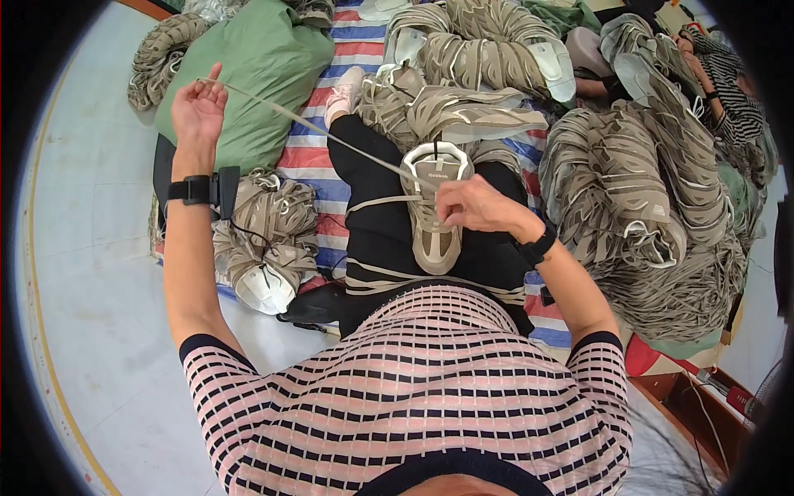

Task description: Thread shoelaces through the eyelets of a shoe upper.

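A taupe shoe upper (pixel 434 240) with a white lining lies on my lap, its toe pointing toward me. Raised at the far left, my left hand (pixel 198 107) pinches one end of a beige shoelace (pixel 310 124), which stretches taut down to the upper. My right hand (pixel 475 205) rests over the upper's lacing area with its fingers closed. Those fingers cover the eyelets there, so what they pinch is hidden. Another stretch of lace loops out from the upper's left side across my dark trousers.
Bundled taupe uppers (pixel 612 174) and a heap of loose laces (pixel 674 298) lie at the right. More uppers (pixel 488 50) are piled ahead. A green sack (pixel 252 83) stands at the left on a striped sheet (pixel 318 157). Another person's arm (pixel 703 78) shows at far right.
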The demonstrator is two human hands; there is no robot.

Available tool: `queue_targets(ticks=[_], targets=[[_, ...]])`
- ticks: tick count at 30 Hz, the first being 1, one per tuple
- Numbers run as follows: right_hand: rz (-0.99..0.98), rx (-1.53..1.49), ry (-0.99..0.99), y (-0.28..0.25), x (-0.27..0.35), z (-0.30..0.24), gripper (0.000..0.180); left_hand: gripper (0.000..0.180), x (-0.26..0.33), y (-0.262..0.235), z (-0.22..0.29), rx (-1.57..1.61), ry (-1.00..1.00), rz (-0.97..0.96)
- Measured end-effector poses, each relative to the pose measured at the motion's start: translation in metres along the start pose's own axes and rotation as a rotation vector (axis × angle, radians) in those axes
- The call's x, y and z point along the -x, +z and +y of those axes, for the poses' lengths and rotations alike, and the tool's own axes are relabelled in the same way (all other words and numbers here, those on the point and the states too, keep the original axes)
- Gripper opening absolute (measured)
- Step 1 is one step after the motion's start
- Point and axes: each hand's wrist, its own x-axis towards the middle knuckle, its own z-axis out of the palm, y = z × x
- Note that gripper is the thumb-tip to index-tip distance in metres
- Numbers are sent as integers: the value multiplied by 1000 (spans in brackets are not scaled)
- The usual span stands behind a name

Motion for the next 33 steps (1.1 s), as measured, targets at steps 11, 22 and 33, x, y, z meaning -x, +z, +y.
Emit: queue_targets(ticks=[11, 22, 33], targets=[[514, 854, -124, 27, 15, 28, 15, 10, -52, -8, 16, -6, 47, 218], [641, 474, -89, 15, 29, 15, 13, 8, -2, -109, 79, -38, 128, 277], [721, -231, -487, -27, -25, -113, 43, 4, 147, 223, -38, -1088, 684, -801]])
